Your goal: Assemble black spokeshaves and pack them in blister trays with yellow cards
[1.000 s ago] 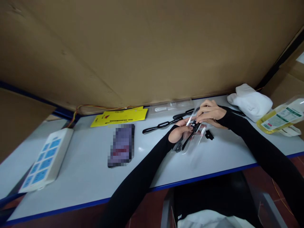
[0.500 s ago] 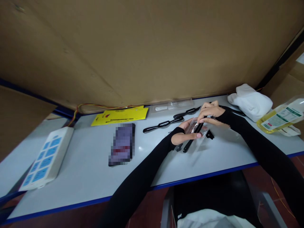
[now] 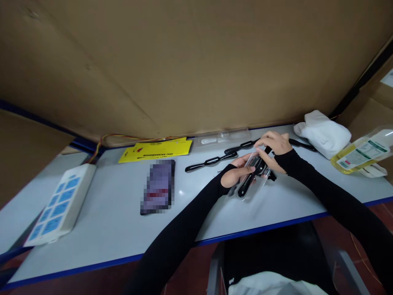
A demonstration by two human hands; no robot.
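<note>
We hold a clear plastic tray (image 3: 260, 186) clamped in our left hand (image 3: 235, 174), a black tool (image 3: 245, 187) inside it, our right hand (image 3: 273, 146) touching its far end, pinching or not we cannot tell; all between the table's (image 3: 123, 213) front and back edges

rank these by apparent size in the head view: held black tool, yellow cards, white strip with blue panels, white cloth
1. white strip with blue panels
2. yellow cards and white cloth, too close to rank
3. held black tool, partly hidden but visibly smallest
</note>
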